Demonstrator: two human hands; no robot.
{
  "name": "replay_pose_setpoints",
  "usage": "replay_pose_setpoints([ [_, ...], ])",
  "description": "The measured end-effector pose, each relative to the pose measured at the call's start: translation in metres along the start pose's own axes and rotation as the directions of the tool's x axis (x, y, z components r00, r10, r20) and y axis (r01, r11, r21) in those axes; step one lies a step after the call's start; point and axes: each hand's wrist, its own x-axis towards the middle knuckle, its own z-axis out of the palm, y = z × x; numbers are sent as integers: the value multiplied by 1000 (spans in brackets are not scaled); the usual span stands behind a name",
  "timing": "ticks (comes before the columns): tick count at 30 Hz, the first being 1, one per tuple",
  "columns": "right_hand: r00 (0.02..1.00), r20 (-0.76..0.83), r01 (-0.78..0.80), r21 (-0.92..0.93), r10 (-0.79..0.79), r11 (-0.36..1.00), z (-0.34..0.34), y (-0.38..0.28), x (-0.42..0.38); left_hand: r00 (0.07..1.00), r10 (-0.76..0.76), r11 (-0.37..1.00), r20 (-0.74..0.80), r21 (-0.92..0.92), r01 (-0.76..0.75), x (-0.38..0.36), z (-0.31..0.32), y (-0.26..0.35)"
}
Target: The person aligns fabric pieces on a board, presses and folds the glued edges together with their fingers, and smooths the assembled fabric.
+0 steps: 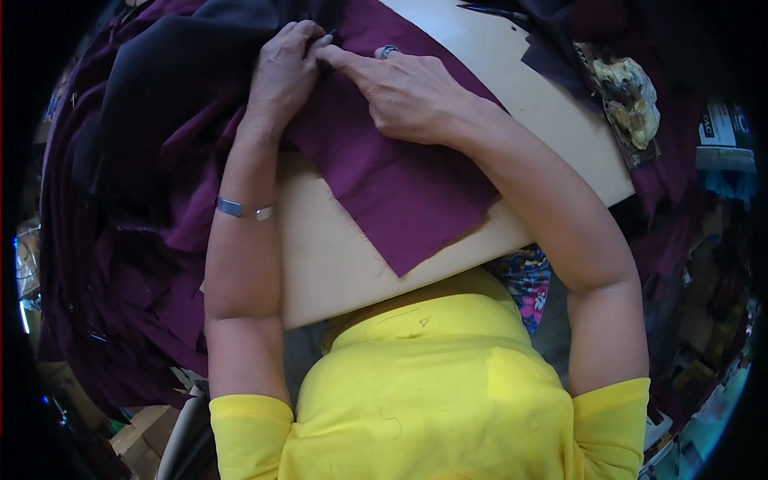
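Purple fabric (416, 188) lies across a pale board (320, 264), one pointed corner with frayed edges toward me. My left hand (290, 68) is at the fabric's far part, its fingers pinched together where purple cloth meets black cloth (172, 64). What is between those fingers is too small to make out. My right hand (404, 88), with a ring on one finger, reaches in from the right. Its index finger points at my left fingertips and its other fingers are curled; whether it holds anything is hidden.
A large heap of dark purple cloth (144, 264) hangs at the left. Scissors or a similar pointed tool (496, 12) lie at the board's far edge. A pale yellowish lump (628, 100) sits at the right, beside more dark cloth.
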Motion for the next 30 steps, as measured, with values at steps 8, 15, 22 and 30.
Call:
replay_pose_setpoints([
  [8, 926, -238, 223, -282, -294, 933, 14, 4, -63, 993, -104, 920, 56, 385, 74, -11, 0, 31],
  [15, 958, -119, 253, -79, -261, 964, -14, -10, -145, 998, 40, 969, -50, 246, -27, -20, 21, 23],
  [22, 828, -328, 418, -178, -454, 891, 12, 9, -101, 981, 193, 981, -30, 15, -193, 4, 18, -26],
  [30, 795, -342, 463, -189, -500, 866, 21, -31, -93, 965, 261, 965, 30, 3, -261, 16, 16, -46],
])
